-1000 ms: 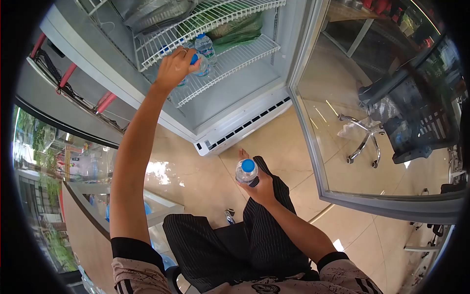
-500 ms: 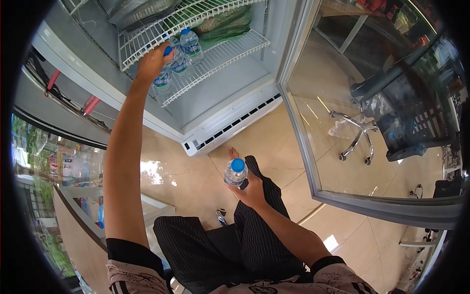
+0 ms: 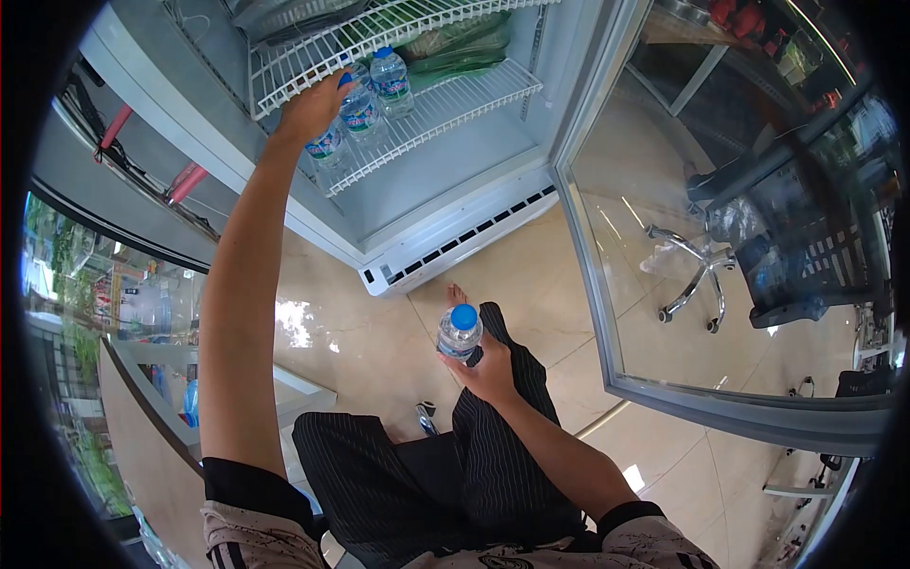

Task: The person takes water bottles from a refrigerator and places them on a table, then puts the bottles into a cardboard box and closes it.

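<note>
Fingers (image 3: 330, 92) of left hand (image 3: 305, 112): wrapped over the cap end of shelf bottle (image 3: 329, 145). Clear plastic, blue-and-white label, standing on the lower wire shelf (image 3: 445, 104) of the open fridge (image 3: 445, 204), near the shelf's front left edge. Right hand (image 3: 493, 373): closed around held bottle (image 3: 460, 332), clear, blue cap, upright above the lap. Two more bottles (image 3: 391, 81) stand just beside the shelf bottle; wire shelf bare to their right. Glass door (image 3: 664, 237) stands wide open at right. Shelf bottle's cap hidden under the palm. Green bag (image 3: 455, 43) behind, contents unclear.
</note>
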A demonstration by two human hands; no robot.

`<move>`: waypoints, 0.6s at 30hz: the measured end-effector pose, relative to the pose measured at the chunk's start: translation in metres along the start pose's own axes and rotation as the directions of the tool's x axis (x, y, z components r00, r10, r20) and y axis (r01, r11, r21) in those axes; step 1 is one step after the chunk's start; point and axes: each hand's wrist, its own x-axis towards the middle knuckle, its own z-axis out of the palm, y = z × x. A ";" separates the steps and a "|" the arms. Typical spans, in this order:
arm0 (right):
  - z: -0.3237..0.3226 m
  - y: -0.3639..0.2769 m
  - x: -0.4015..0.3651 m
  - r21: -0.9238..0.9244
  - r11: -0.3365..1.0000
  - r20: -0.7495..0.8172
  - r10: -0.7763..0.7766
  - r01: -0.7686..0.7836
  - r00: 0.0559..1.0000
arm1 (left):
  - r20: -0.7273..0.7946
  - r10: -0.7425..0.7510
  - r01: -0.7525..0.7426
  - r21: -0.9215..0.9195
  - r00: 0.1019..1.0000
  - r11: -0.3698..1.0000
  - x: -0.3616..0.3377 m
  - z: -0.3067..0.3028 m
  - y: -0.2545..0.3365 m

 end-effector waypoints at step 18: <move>0.011 0.004 0.083 0.252 0.967 -0.181 0.073 -0.026 0.981 | -0.044 -0.009 0.010 0.028 0.999 1.000 -0.006 -0.002 0.003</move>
